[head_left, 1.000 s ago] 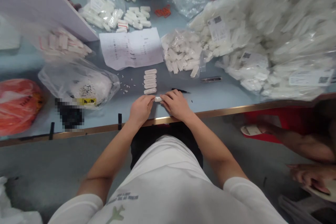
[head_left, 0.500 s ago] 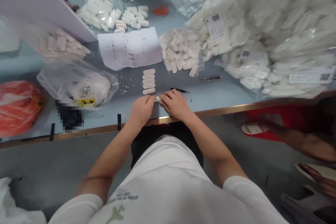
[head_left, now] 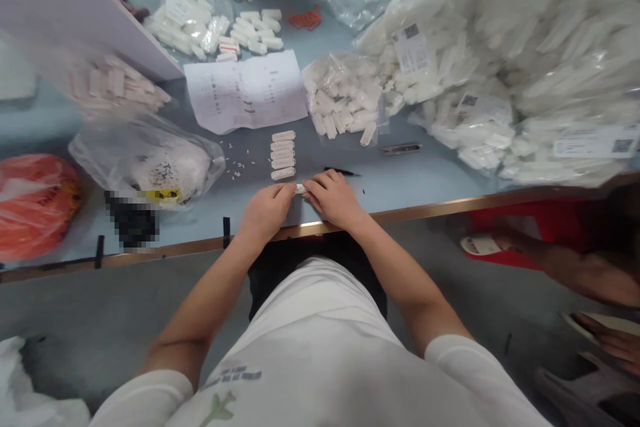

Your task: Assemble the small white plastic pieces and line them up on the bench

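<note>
Head view: left hand (head_left: 267, 212) and right hand (head_left: 337, 201) are pinching a white piece (head_left: 300, 189) near the table edge (head_left: 425, 211), its body probably being light and stiff, its ends suiting the grip.

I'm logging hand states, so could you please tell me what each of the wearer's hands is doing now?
Left hand: closed, holding one end of a small white piece.
Right hand: closed, holding its other end.

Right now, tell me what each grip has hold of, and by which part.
A small white oblong piece with dark markings: the left grip has its left end, the right grip its right end. Exact contact is hidden.
</note>
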`<control>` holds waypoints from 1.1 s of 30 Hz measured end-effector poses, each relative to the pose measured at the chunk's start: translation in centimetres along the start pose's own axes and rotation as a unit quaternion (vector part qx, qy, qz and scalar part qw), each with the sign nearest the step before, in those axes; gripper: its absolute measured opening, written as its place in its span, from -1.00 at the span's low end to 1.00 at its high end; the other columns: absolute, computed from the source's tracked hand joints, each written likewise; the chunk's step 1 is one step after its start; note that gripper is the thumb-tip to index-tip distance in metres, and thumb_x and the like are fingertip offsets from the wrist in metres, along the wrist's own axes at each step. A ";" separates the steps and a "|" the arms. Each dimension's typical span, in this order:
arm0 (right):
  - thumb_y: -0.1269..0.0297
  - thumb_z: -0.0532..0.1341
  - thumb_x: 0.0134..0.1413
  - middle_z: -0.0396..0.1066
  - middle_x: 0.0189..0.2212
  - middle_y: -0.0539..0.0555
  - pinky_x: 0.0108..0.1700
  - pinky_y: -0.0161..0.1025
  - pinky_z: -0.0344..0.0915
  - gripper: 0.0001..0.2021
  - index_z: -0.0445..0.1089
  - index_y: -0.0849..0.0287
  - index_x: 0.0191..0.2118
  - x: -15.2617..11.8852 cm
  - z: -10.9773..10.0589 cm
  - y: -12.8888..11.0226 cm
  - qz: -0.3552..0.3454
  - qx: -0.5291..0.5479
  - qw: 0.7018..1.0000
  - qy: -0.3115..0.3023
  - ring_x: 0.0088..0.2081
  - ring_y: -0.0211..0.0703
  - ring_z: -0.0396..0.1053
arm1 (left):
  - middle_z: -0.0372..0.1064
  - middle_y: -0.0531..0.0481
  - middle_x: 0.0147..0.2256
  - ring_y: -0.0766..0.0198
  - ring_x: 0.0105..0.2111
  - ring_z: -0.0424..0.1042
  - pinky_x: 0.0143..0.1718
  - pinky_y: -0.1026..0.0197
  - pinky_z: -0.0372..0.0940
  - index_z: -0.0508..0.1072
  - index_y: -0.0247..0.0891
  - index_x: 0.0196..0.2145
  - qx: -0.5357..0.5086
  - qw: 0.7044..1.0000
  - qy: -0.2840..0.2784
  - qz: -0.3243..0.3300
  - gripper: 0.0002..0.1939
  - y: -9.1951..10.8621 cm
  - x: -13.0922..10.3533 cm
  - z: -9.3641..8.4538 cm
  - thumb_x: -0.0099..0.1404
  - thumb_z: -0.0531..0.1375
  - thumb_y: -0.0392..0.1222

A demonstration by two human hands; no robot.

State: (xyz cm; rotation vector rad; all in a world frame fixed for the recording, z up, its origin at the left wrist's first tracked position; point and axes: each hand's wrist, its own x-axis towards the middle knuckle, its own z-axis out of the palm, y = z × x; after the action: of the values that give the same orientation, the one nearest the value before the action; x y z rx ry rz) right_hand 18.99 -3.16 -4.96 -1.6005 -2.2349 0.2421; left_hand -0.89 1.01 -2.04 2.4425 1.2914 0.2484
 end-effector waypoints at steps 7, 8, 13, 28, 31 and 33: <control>0.12 -0.02 0.42 0.45 -0.11 0.19 -0.06 -0.07 0.08 -0.65 0.42 0.14 0.04 -0.1 0.3 0.1 -0.002 0.002 1.000 0.005 -0.08 0.03 0.20 | 0.53 -0.13 -0.04 0.10 -0.09 0.47 0.01 0.08 0.29 0.56 -0.16 -0.02 -0.038 0.999 0.018 0.007 -0.63 -0.8 -0.3 1.0 0.41 0.00 -0.13; 0.12 -0.02 0.42 0.45 -0.11 0.19 -0.06 -0.06 0.08 -0.65 0.42 0.13 0.04 -0.1 0.3 0.2 -0.002 0.002 1.000 0.006 -0.08 0.03 0.20 | 0.53 -0.12 -0.04 0.10 -0.09 0.47 0.02 0.07 0.29 0.56 -0.15 -0.03 -0.050 0.998 0.027 0.008 -0.63 -0.9 -0.3 1.1 0.42 0.00 -0.12; 0.12 -0.03 0.42 0.45 -0.11 0.18 -0.05 -0.07 0.09 -0.64 0.43 0.14 0.04 -0.1 0.3 0.2 -0.001 0.000 1.000 0.005 -0.08 0.02 0.20 | 0.55 -0.15 -0.14 0.11 -0.11 0.48 0.03 0.08 0.30 0.57 -0.15 -0.12 -0.083 0.995 0.057 -0.008 -0.68 -1.3 -0.2 1.7 0.41 0.05 -0.04; 0.12 -0.01 0.41 0.47 -0.09 0.22 -0.01 -0.05 0.14 -0.62 0.43 0.20 0.07 0.1 -0.1 0.1 0.016 0.024 1.000 -0.004 -0.06 0.05 0.24 | 0.54 -0.11 -0.08 0.16 -0.14 0.48 -0.01 0.11 0.33 0.57 -0.17 -0.06 -0.037 0.996 0.065 0.049 -0.65 -2.1 -0.1 2.3 0.44 0.03 -0.09; 0.12 0.02 0.39 0.49 -0.07 0.24 0.02 -0.04 0.18 -0.60 0.40 0.25 0.11 0.1 0.0 0.2 0.019 0.043 0.999 0.002 -0.06 0.07 0.26 | 0.53 -0.14 -0.04 0.17 -0.14 0.49 -0.02 0.09 0.35 0.56 -0.18 -0.02 -0.017 0.991 0.101 0.084 -0.67 -2.3 0.1 2.8 0.44 0.06 -0.09; 0.10 0.05 0.38 0.49 -0.07 0.24 0.04 -0.03 0.19 -0.60 0.39 0.26 0.11 0.1 0.2 0.3 0.022 0.059 0.998 0.010 -0.05 0.08 0.28 | 0.52 -0.15 0.00 0.18 -0.15 0.49 -0.04 0.09 0.37 0.54 -0.17 0.01 -0.004 0.987 0.115 0.117 -0.69 -2.4 0.1 3.0 0.44 0.08 -0.13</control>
State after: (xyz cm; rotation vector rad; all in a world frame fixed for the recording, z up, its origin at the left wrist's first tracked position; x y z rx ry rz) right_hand 19.13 -3.00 -5.25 -1.5829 -2.1301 0.3610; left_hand -1.68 1.65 -5.78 2.6184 1.0838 0.6107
